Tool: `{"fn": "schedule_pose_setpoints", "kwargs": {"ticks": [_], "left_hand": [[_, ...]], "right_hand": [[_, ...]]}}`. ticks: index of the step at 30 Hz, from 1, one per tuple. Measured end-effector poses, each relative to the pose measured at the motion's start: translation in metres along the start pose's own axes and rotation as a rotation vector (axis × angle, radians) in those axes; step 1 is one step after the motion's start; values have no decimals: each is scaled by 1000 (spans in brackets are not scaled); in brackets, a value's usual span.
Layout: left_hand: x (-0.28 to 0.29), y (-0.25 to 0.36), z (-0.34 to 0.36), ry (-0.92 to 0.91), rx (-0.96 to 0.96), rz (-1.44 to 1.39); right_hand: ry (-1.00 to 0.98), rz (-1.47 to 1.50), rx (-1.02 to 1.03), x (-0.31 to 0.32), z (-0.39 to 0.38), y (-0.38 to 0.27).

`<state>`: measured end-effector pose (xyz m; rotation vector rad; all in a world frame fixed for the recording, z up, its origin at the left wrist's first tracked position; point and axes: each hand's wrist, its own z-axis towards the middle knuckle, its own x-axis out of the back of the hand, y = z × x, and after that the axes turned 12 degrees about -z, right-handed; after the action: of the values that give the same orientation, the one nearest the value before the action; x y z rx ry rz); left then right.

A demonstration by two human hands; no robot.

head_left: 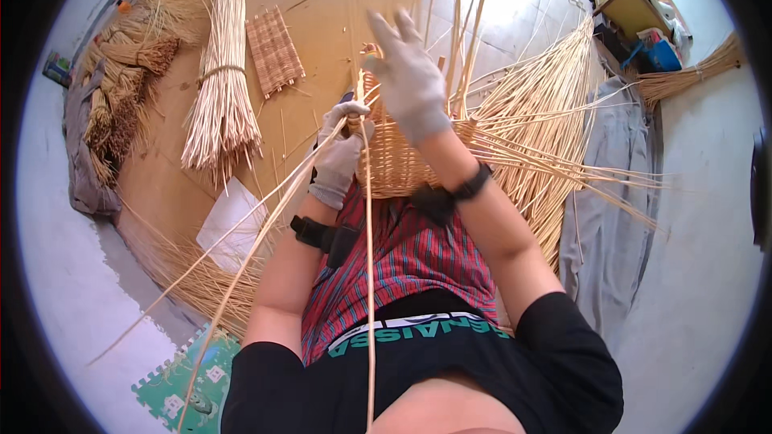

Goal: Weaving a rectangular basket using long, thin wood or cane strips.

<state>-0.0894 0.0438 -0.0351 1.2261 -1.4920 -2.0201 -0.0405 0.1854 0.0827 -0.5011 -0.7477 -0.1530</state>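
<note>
My left hand [342, 149], in a pale glove, is closed at the left edge of the wicker basket [394, 165], gripping pale strands [370, 273] between thumb and fingers. One strand runs straight down past my chest; others slant off to my lower left. My right hand [412, 88], gloved too, is raised above the basket with its fingers spread apart, and I see nothing in it. I can't tell whether it brushes any of the upright canes [470, 32] behind it.

The basket sits in front of me, by the striped cloth [434, 249] on my lap. My right hand and forearm hide part of its far and right sides. My right fingertips are blurred, my left fingers partly cover what they pinch, and the downward strand is cut off by the lower edge.
</note>
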Motion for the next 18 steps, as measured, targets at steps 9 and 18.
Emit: {"fn": "schedule_pose_setpoints", "kwargs": {"ticks": [9, 18], "left_hand": [[-11, -8, -8, 88, -84, -160], [-18, -7, -19, 196, -192, -14]], "right_hand": [[-453, 484, -593, 45, -127, 29], [-750, -102, -133, 20, -84, 5]]}}
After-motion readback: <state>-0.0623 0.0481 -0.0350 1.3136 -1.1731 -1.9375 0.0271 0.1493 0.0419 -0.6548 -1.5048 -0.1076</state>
